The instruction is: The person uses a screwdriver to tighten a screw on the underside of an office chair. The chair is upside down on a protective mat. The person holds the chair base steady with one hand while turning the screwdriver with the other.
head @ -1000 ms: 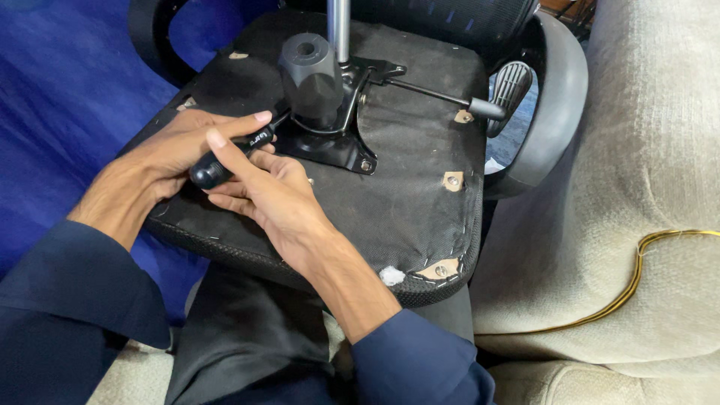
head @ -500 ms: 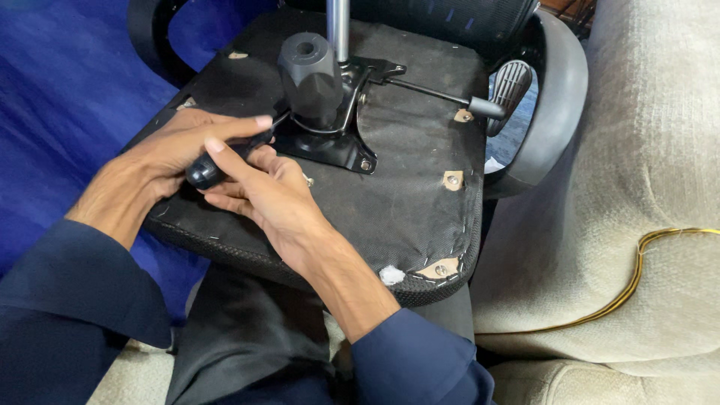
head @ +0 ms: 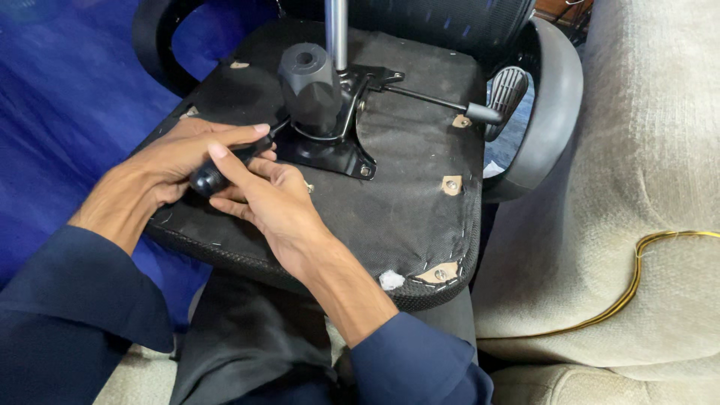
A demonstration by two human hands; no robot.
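An office chair lies upturned across the person's lap, the black fabric underside of its seat [head: 405, 202] facing up. The left hand [head: 180, 161] is curled around a black lever handle [head: 217, 174], and the right hand [head: 274, 202] closes its fingers over the same grip from the 5 o'clock side, so both hands hold it. The handle's long axis runs from 8 o'clock up toward 2 o'clock, pointing at the black metal mechanism plate [head: 334, 146] and its bulky plastic knob [head: 309, 86]. A chrome gas-lift post [head: 336, 34] rises at 12 o'clock. A thin adjustment lever [head: 442, 103] sticks out toward 3 o'clock, well apart from both hands. A beige sofa [head: 645, 187] sits alongside.
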